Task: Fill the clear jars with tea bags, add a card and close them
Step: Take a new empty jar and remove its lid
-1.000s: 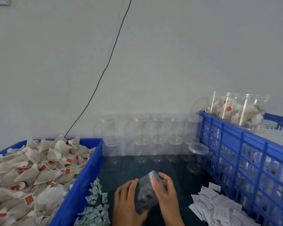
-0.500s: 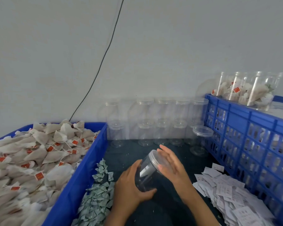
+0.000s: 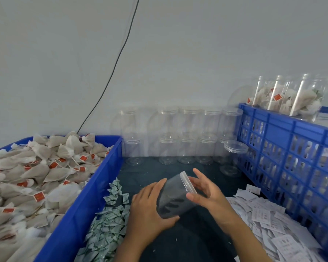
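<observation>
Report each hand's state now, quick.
Left hand: holding the clear jar by its body, tilted.
Right hand: fingers on the jar's lid, curled round it.

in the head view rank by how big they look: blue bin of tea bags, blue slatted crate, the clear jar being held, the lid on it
1. blue bin of tea bags and blue slatted crate: similar, both cropped, unranked
2. clear jar, held by the left hand
3. its lid, at the right hand
</observation>
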Motion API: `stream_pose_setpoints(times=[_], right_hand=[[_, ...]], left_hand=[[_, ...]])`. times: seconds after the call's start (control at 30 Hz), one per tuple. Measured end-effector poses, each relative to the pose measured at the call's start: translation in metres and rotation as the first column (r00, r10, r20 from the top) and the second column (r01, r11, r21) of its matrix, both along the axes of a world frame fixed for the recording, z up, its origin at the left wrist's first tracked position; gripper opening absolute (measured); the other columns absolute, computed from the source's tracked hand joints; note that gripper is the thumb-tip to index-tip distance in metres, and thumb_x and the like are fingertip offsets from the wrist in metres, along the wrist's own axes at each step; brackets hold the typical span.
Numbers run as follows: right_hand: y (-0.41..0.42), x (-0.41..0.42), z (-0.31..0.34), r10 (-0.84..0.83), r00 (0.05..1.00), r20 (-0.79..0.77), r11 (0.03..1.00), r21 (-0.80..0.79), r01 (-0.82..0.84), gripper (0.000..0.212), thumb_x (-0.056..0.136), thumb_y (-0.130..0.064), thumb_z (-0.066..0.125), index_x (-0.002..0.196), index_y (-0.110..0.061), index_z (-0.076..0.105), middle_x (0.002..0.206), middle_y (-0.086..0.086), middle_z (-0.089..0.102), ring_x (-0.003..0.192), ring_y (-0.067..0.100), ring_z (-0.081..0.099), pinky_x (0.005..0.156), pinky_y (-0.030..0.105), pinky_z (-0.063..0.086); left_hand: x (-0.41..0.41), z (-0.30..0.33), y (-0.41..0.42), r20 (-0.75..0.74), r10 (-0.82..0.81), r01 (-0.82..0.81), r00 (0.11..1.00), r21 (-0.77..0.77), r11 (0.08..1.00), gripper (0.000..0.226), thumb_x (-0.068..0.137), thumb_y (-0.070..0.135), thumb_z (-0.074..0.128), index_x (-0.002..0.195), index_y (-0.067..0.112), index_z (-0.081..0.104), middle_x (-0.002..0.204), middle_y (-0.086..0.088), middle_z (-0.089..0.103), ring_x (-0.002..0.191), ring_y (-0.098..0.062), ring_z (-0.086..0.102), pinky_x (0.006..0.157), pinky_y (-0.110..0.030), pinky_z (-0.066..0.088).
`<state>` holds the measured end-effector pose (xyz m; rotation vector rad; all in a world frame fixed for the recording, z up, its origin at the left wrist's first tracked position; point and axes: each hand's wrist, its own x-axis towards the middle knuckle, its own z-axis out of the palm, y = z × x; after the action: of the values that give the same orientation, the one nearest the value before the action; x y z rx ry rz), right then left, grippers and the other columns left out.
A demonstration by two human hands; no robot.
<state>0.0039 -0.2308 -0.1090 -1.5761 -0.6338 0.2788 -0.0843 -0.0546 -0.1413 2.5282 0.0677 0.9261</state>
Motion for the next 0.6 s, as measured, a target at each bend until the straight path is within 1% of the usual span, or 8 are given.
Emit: stream_pose_setpoints(times=[0.07,0.13,0.2,0.27,0.33,0.4,0.5,0.6], right_hand=[[-0.002,0.0,0.0,0.05,0.998,-0.036,0.998,0.037,-0.049,0.093,0.066,-0.03,0.08,0.145,-0.035,0.031,0.136,-0.005,0.052,0.124,0.003,0.052,0.104,0.027,0.044],[0.003,-0.003,-0.002,0.05,0.996,-0.073,0.999,0.02,-0.048,0.094,0.071,-0.048,0.079,0.147,-0.038,0.025,0.133,-0.008,0.051,0.124,0.007,0.051,0.11,0.036,0.038],[0.011,-0.006,-0.006,-0.016,0.992,-0.125,1.0,0.013,0.018,0.094,0.068,-0.067,0.07,0.146,-0.038,0.026,0.122,-0.005,0.056,0.115,0.009,0.058,0.109,0.04,0.041],[0.015,-0.006,-0.009,-0.092,0.985,-0.143,0.995,0.033,0.098,0.089,0.061,-0.068,0.065,0.139,-0.037,0.034,0.11,-0.002,0.062,0.102,0.009,0.064,0.103,0.04,0.046],[0.013,-0.004,-0.007,-0.118,0.984,-0.136,0.988,0.083,0.13,0.085,0.06,-0.059,0.071,0.135,-0.033,0.042,0.106,0.001,0.064,0.1,0.011,0.066,0.102,0.04,0.047],[0.008,-0.002,-0.002,-0.088,0.988,-0.128,0.979,0.17,0.109,0.081,0.062,-0.045,0.076,0.136,-0.03,0.045,0.111,0.009,0.064,0.105,0.02,0.065,0.102,0.042,0.047],[0.002,0.002,0.001,0.02,0.992,-0.128,0.959,0.282,0.017,0.076,0.069,-0.026,0.079,0.137,-0.028,0.045,0.122,0.017,0.061,0.109,0.026,0.064,0.096,0.038,0.05],[-0.002,0.003,-0.002,0.186,0.966,-0.181,0.898,0.431,-0.092,0.077,0.072,-0.019,0.081,0.139,-0.023,0.044,0.128,0.022,0.059,0.115,0.034,0.06,0.093,0.037,0.053]], left_hand=[[-0.001,0.002,0.001,-0.006,0.006,-0.006,1.0,-0.013,1.0,0.1,0.054,0.062,0.075,0.142,0.039,0.034,0.131,0.022,0.046,0.12,0.001,0.045,0.101,-0.026,0.035],[-0.001,0.004,0.001,0.042,0.036,-0.04,0.998,0.095,0.995,0.099,0.049,0.053,0.083,0.139,0.028,0.047,0.125,0.012,0.056,0.114,-0.011,0.056,0.093,-0.032,0.042],[0.001,0.004,-0.003,0.101,0.05,-0.068,0.994,0.189,0.98,0.098,0.045,0.048,0.087,0.134,0.02,0.055,0.117,0.006,0.061,0.105,-0.018,0.062,0.084,-0.033,0.048],[0.0,0.004,-0.003,0.077,0.036,-0.05,0.996,0.19,0.98,0.099,0.046,0.05,0.086,0.135,0.024,0.053,0.119,0.01,0.06,0.107,-0.012,0.059,0.086,-0.032,0.047],[-0.005,0.008,-0.002,-0.028,-0.004,0.004,1.0,0.008,1.0,0.098,0.049,0.061,0.08,0.138,0.043,0.043,0.122,0.026,0.054,0.108,0.009,0.051,0.093,-0.024,0.043],[-0.008,0.011,0.0,-0.124,-0.127,0.085,0.984,-0.298,0.951,0.092,0.047,0.067,0.079,0.131,0.057,0.041,0.114,0.035,0.057,0.1,0.017,0.054,0.091,-0.017,0.046],[-0.01,0.016,0.001,-0.164,-0.34,0.181,0.926,-0.598,0.781,0.081,0.05,0.061,0.081,0.125,0.044,0.053,0.11,0.019,0.068,0.101,-0.001,0.065,0.091,-0.029,0.053],[-0.015,0.023,-0.001,-0.126,-0.558,0.276,0.82,-0.767,0.579,0.075,0.059,0.055,0.074,0.125,0.023,0.057,0.11,-0.002,0.072,0.094,-0.014,0.07,0.08,-0.025,0.056]])
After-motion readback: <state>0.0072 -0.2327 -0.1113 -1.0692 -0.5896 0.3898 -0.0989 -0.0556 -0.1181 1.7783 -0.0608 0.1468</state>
